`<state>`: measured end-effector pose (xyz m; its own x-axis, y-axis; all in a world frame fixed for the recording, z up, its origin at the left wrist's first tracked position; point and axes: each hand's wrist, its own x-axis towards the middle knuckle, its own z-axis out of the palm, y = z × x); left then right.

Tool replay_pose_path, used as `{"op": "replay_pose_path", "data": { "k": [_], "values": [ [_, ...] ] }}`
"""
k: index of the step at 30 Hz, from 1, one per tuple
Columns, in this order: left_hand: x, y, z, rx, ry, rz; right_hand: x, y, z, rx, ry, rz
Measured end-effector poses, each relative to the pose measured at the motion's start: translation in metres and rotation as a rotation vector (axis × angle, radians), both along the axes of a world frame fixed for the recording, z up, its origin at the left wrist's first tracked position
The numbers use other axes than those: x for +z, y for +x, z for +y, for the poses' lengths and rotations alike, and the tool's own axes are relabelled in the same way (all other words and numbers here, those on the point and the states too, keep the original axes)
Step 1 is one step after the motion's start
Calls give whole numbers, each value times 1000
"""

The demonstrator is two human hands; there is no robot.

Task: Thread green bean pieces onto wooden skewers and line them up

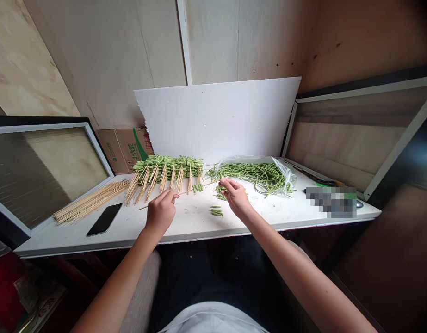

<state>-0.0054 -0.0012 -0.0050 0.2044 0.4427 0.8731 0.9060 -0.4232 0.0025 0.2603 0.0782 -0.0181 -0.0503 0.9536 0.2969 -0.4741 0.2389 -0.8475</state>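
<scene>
Bamboo skewer, thin, light and stiff, spans above the desk, pinched in your closed left hand and right hand; grip it close, since it could snap.

Way through runs along front edge of worktop, betw. phone & pixelated patch. Fwd reach blocked by skewered bean rows & bagged beans, white board behind. Loose skewers crowd L end; bean bits sit mid-worktop.
</scene>
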Motion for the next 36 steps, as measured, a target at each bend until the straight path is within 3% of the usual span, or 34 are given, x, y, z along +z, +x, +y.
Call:
{"op": "replay_pose_path", "data": {
  "k": [4, 11, 22, 29, 36],
  "values": [
    [-1, -2, 3, -61, -12, -60, 0, 2, 0, -43, 80, -81],
    [-2, -2, 3, -111, 85, -111, 3, -3, -3, -87, 86, -65],
    [-8, -6, 11, -160, -143, -183, 17, -7, -21, -84, 190, -97],
    [-14, -17, 20, -256, -413, -199, 25, 5, -20, -87, 323, -229],
    [-6, -9, 11, -172, -319, -266, 21, 3, -15, -88, 194, -159]
  ]
}}
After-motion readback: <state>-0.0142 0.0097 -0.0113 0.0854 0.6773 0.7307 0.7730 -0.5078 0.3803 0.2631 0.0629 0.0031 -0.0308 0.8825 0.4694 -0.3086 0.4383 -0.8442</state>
